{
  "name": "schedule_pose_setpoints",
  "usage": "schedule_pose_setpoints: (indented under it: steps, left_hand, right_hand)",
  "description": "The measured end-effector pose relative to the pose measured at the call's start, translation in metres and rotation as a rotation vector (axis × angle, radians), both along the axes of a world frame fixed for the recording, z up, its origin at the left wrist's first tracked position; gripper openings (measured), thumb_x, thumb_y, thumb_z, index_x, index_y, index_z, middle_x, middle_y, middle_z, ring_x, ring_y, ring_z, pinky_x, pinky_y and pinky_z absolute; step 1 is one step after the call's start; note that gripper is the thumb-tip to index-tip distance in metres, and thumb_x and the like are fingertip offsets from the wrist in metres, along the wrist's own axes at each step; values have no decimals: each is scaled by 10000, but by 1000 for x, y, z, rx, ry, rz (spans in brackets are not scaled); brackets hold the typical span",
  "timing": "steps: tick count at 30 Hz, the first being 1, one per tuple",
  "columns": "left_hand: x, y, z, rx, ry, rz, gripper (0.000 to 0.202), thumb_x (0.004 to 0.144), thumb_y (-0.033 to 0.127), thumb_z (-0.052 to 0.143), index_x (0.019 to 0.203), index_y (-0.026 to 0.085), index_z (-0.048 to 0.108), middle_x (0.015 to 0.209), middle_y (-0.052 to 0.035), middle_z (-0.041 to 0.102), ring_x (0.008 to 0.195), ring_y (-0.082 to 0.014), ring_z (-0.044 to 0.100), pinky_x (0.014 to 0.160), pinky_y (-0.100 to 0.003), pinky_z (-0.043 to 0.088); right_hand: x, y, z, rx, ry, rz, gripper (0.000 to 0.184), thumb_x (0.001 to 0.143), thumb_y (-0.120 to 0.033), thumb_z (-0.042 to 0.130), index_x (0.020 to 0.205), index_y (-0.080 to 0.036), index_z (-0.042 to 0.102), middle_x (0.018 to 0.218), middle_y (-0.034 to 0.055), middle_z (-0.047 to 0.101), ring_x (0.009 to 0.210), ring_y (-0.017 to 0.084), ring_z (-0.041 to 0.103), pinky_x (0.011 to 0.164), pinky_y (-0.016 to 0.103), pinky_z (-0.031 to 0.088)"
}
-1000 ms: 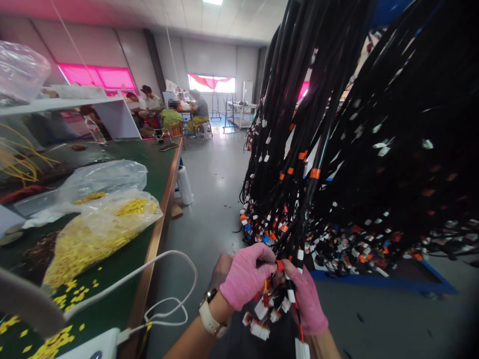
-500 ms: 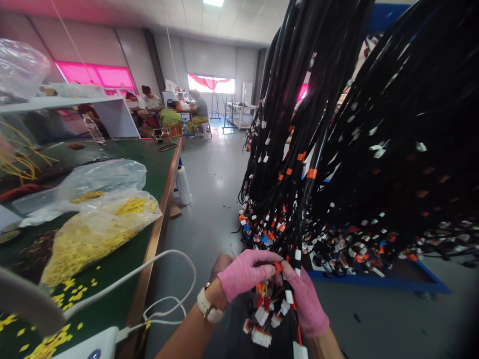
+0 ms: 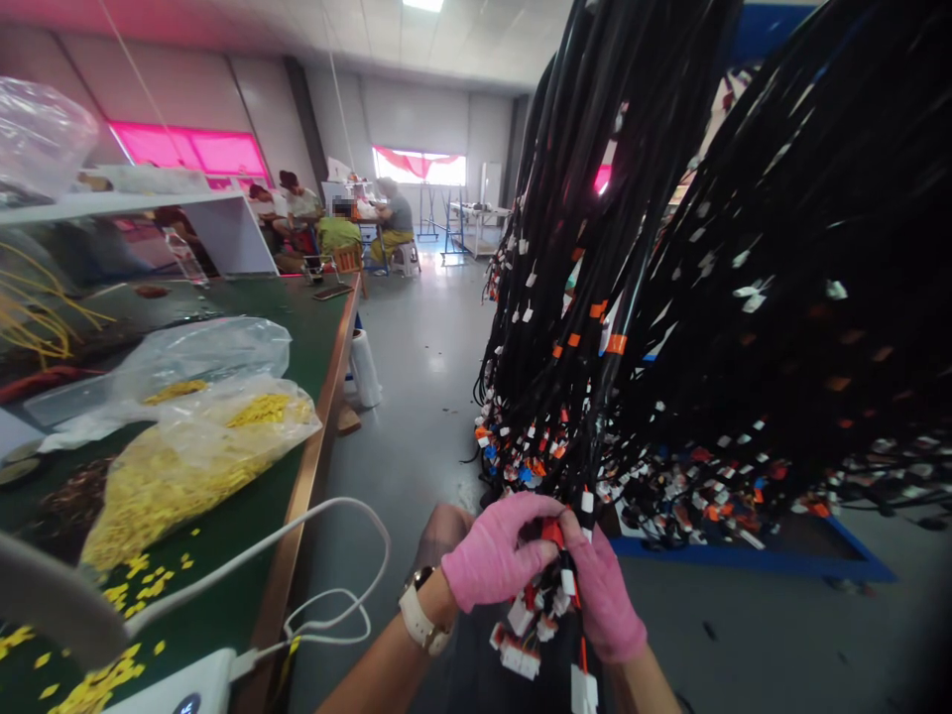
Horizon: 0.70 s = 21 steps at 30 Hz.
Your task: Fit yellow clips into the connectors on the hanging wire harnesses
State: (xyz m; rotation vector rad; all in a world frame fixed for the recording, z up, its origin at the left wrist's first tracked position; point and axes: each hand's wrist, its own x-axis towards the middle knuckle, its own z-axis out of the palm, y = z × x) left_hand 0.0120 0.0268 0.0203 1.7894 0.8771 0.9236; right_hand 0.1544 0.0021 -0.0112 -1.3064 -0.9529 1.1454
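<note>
The wire bunch [image 3: 554, 585] hangs straight down at the bottom middle, with the left hand [image 3: 495, 555] and right hand [image 3: 606, 595] both closed around it.

Big workshop room with grey walls [image 3: 416, 114], a white panel ceiling [image 3: 357, 30] with a light strip on, and a smooth grey floor [image 3: 423, 397] shining under the far window [image 3: 418, 167]. The windows on the left [image 3: 193, 154] glow pink. A long green surface [image 3: 245, 555] with a wood edge runs down the left side, with a white shelf [image 3: 149, 203] over it. At the back, people [image 3: 297, 208] sit round a table, and bare metal racks [image 3: 476, 223] stand near the wall.
</note>
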Motion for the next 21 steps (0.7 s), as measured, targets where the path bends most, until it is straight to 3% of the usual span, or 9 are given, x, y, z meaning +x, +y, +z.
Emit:
schedule_pose_setpoints:
  steps: [5, 10, 17, 21]
  left_hand:
    - [2, -2, -2, 135, 84, 27, 270, 715, 102, 542, 963, 177, 617, 893, -28, 595, 889, -168, 523, 857, -287, 405]
    - [6, -3, -8, 159, 105, 64, 245, 751, 133, 528, 979, 181, 602, 892, -31, 576, 861, -163, 518, 827, -281, 404]
    - [7, -3, -12, 94, 29, 88, 254, 759, 130, 507, 982, 190, 613, 929, -28, 609, 872, -158, 533, 839, -278, 409]
    - [8, -2, -9, -65, -98, 76, 265, 736, 102, 499, 962, 166, 620, 849, -21, 629, 797, -143, 556, 779, -262, 438]
  right_hand:
    - [2, 1, -5, -20, -105, -8, 361, 785, -507, 527, 995, -235, 638, 1042, 42, 679, 991, 233, 583, 861, 318, 437]
    - [1, 0, 9, 54, -86, -8, 320, 723, -543, 578, 826, -252, 665, 1012, 37, 686, 1032, 245, 552, 929, 340, 397]
    - [-1, -1, 17, 26, -56, -11, 310, 727, -530, 570, 833, -253, 658, 1017, 55, 680, 1056, 259, 547, 925, 375, 401]
    - [0, -2, 18, 35, -19, -17, 271, 644, -524, 656, 740, -271, 648, 862, 47, 703, 993, 273, 562, 864, 364, 423]
